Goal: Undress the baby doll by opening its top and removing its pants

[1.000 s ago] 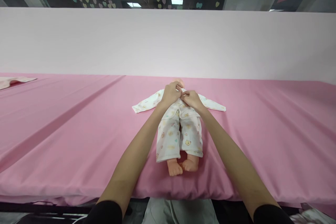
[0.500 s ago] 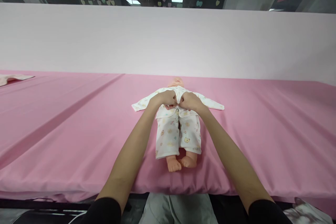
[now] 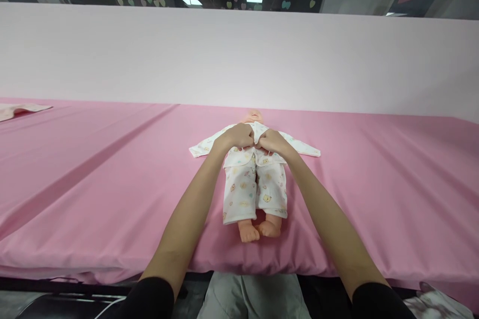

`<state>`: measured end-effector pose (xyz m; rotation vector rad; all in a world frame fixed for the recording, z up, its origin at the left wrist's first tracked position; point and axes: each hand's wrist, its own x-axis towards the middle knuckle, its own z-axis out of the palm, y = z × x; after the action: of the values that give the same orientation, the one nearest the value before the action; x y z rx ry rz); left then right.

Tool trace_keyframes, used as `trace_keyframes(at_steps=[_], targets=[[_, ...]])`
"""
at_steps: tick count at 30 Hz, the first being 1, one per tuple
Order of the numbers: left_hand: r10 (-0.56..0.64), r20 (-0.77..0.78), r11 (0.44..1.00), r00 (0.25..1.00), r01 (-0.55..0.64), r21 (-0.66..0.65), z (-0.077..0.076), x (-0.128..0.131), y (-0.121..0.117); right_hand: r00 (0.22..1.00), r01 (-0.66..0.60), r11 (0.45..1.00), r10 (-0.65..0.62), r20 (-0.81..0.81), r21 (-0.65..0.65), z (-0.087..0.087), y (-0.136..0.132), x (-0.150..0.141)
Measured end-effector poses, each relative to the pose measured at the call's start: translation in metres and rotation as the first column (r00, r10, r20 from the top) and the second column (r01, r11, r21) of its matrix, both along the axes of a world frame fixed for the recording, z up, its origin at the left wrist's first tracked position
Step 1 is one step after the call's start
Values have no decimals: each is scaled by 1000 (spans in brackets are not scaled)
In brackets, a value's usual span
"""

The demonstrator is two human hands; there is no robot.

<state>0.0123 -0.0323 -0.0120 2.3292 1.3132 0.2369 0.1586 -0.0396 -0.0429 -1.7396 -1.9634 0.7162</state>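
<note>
A baby doll lies on its back on the pink sheet, feet toward me, head away. It wears a white printed top with sleeves spread out and matching trousers. My left hand and my right hand are both closed on the front of the top at the doll's chest, knuckles almost touching. Each pinches an edge of the fabric.
A pale pink wall panel runs along the far side of the sheet. A folded pale garment lies at the far left. The near edge of the padded surface is just below the doll's feet.
Both hands came down from the doll's neck to its chest and closed into fists on the top. In the last half second they barely shifted.
</note>
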Motion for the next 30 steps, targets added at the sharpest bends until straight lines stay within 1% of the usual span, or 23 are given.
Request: trace_keyframes(at_steps=[4,7,11,15,17,23,30], targets=[[-20,-41,999,999,22,35,0,3,-2,996,33,998,-37,84,57,6,-6,-2],[-3,-78,997,997,9,82,2,4,-4,981,46,993,-66,184,110,14,-16,-6],[15,-109,989,994,1,146,6,5,-8,978,23,989,-53,203,145,22,-24,-8],[92,-185,970,978,-46,240,9,7,-12,982,-44,995,27,185,86,22,-25,-7],[109,-205,964,973,-52,261,9,9,-13,983,-74,996,64,169,52,22,-25,-7],[101,-167,971,981,-61,230,9,10,-13,986,-94,996,93,136,4,23,-26,-5],[71,-251,979,965,-19,202,8,13,-13,978,-116,993,118,174,-20,24,-29,-7]])
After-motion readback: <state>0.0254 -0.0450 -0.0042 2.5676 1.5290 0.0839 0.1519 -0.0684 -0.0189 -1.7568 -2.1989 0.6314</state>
